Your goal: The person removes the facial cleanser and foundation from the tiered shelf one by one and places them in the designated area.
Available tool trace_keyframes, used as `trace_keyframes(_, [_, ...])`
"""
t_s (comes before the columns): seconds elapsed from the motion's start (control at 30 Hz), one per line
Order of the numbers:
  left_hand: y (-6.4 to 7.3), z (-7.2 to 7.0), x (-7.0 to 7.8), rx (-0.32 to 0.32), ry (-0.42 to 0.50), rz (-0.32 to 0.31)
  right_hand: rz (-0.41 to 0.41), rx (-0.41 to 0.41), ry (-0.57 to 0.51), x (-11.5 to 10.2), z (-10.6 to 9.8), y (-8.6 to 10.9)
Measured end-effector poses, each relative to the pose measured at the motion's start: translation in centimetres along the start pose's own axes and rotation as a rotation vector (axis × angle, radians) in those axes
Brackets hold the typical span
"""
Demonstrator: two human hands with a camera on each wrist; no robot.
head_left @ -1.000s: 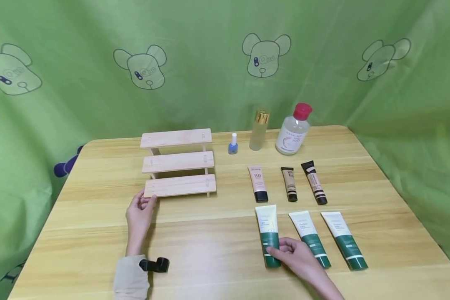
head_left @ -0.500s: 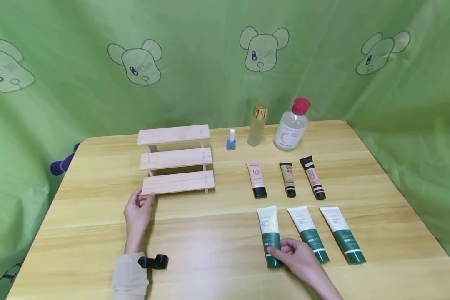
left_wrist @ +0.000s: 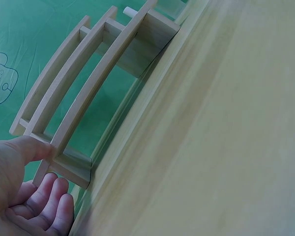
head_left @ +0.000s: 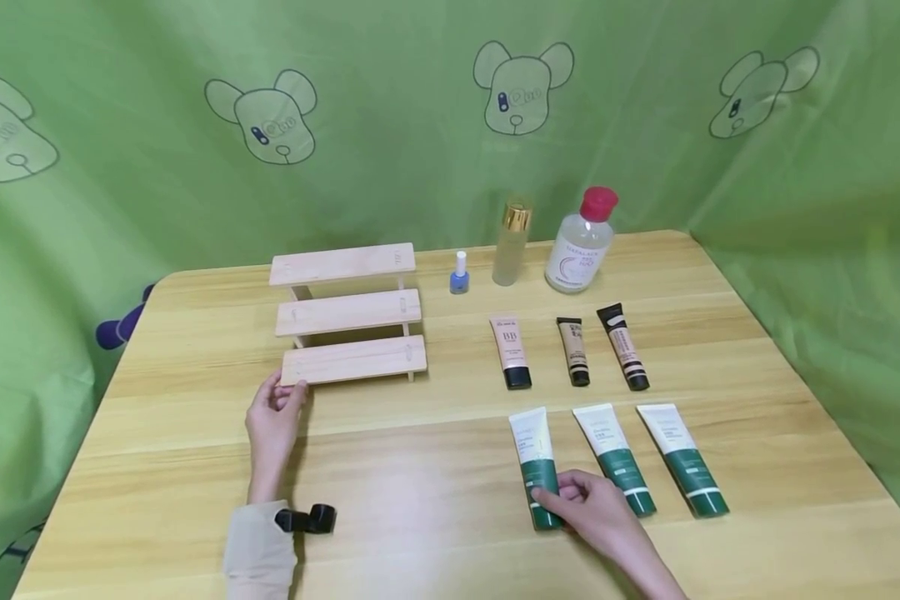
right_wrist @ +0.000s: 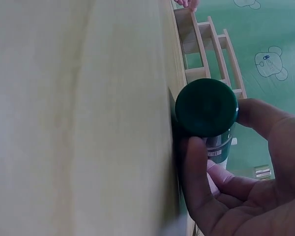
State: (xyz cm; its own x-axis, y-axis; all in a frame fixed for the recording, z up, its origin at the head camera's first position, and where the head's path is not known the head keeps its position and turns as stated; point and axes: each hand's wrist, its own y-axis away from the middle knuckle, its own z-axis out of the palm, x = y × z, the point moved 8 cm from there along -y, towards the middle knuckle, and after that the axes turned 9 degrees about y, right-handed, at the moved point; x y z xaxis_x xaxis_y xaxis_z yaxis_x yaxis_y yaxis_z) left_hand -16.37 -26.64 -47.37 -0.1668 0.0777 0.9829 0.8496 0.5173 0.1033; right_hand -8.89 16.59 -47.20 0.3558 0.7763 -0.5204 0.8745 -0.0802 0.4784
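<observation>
My left hand (head_left: pixel 273 421) grips the near left corner of a three-step wooden display stand (head_left: pixel 354 360). In the left wrist view the thumb (left_wrist: pixel 34 149) lies on the lowest step, with the other fingers curled beneath it. My right hand (head_left: pixel 592 510) pinches the green capped end of a white-and-green squeeze tube (head_left: pixel 536 446), thumb on top. The right wrist view shows the tube's round green cap (right_wrist: pixel 206 107) between thumb and fingers, close to the tabletop. Two matching tubes lie to its right, the middle tube (head_left: pixel 613 454) and the outer tube (head_left: pixel 682 458).
Behind the green tubes lie a pink BB cream tube (head_left: pixel 510 350), a small beige tube (head_left: pixel 573 350) and a black-ended tube (head_left: pixel 624 346). At the back stand a blue nail polish bottle (head_left: pixel 460 279), a gold-capped bottle (head_left: pixel 512 246) and a red-capped bottle (head_left: pixel 581 246). A green curtain (head_left: pixel 390 150) surrounds the table.
The head view has tilted, so most things sit higher in it. Against its neighbours, the held tube has slid slightly toward the near edge with my right hand. My left hand keeps its grip.
</observation>
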Motion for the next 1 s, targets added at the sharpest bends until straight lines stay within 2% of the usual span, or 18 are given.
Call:
trace_keyframes(0.57, [0.1, 0.0, -0.2, -0.008, -0.005, -0.004, -0.046, 0.048, 0.01, -0.1, -0.7, 0.6])
trace_keyframes(1.0, [0.0, 0.1, -0.3, -0.004, 0.006, 0.01, -0.076, 0.11, -0.035, 0.3, -1.3, 1.0])
